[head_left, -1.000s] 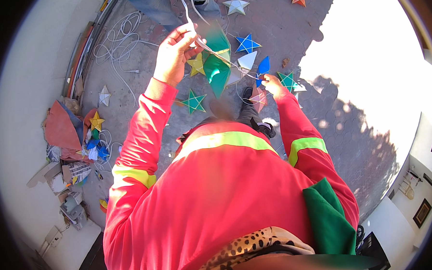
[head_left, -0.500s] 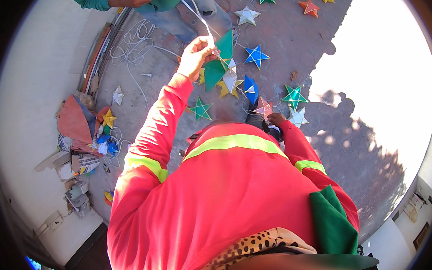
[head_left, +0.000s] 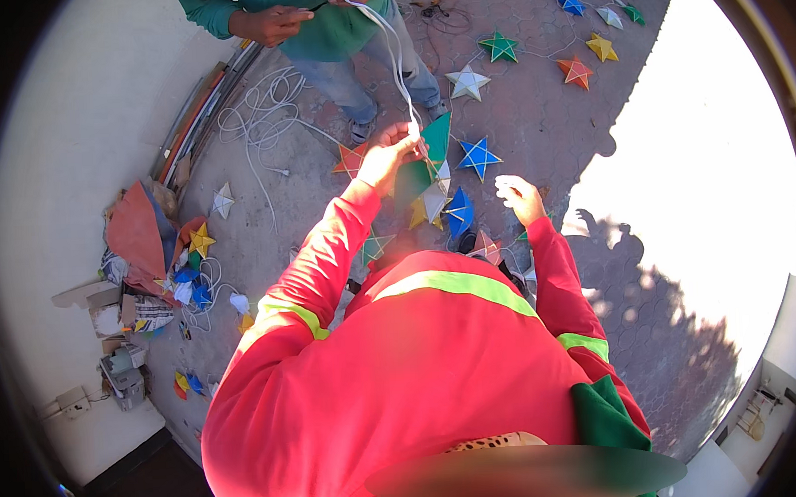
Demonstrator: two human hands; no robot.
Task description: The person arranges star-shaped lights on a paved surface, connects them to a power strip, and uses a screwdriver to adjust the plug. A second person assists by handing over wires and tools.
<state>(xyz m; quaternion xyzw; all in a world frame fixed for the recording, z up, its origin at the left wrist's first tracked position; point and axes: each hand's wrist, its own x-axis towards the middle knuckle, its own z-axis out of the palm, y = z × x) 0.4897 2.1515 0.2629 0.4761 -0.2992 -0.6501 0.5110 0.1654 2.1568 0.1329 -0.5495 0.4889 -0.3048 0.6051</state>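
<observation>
Head view: left hand (head_left: 392, 158) pinches white cord (head_left: 397, 69), likely light and limp, best gripped by bunched strands; right hand (head_left: 522, 198) half-open, seemingly empty.

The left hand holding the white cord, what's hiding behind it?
Behind the left hand, parts of a green shape and an orange-red star peek out. Whatever the hand itself covers can't be seen.

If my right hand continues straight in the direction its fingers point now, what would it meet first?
Probably the blue star, up and to the left of your right hand in the picture. Depth is unclear, so the hand may pass above it.
</observation>
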